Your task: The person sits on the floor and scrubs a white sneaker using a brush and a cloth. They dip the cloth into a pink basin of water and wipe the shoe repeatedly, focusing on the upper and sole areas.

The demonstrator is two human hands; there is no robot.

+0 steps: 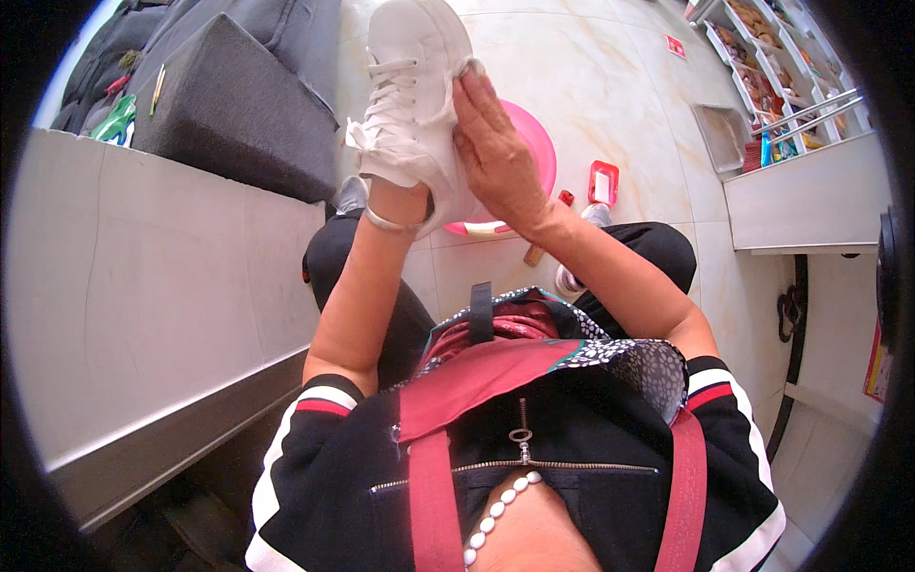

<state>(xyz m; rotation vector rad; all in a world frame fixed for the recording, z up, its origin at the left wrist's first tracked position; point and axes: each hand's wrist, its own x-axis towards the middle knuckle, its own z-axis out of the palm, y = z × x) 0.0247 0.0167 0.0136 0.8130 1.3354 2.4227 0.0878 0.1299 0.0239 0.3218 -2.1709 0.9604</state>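
Note:
A white lace-up sneaker [422, 107] is raised in front of me, its toe pointing away. My left hand [400, 191] is inside the shoe up to the wrist, so its fingers are hidden. My right hand [497, 146] lies against the shoe's right side, fingers extended and close together. Behind and below the shoe is a pink basin [537, 143] on the floor, partly covered by my right hand. To its right a red dish [604, 183] holds a whitish block. A brush with a wooden handle [533, 255] lies partly hidden beneath my right forearm.
A dark grey sofa [236, 114] stands at the upper left, behind a pale low wall or counter side [164, 257]. At the right are shelf bins [758, 79] of packaged goods and a metal tray [718, 137]. My knees flank the floor area below the shoe.

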